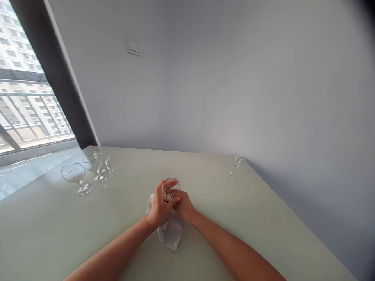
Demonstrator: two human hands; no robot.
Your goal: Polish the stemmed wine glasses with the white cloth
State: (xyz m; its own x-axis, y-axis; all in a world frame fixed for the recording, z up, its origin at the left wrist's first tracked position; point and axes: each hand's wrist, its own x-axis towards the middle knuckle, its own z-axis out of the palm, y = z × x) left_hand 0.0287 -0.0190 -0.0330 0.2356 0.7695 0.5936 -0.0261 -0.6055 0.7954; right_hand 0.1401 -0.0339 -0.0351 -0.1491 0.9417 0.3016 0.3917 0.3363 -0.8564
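My left hand [159, 207] is closed around the bowl of a clear stemmed glass [171, 189], rim up, in the middle of the table. Against it from the other side, my right hand [183, 205] curls in at the lower part of the glass; its fingertips are mostly hidden. A white cloth [172, 231] hangs below both hands and shows to the left of my left wrist. How much of it lies between my fingers and the glass cannot be seen.
Three clear stemmed glasses stand upright at the table's left: a near one [73, 173], a middle one [91, 164] and a far one [102, 156]. Another small clear glass [238, 159] is by the far right corner of the pale green table [129, 168]. Walls border the back and right.
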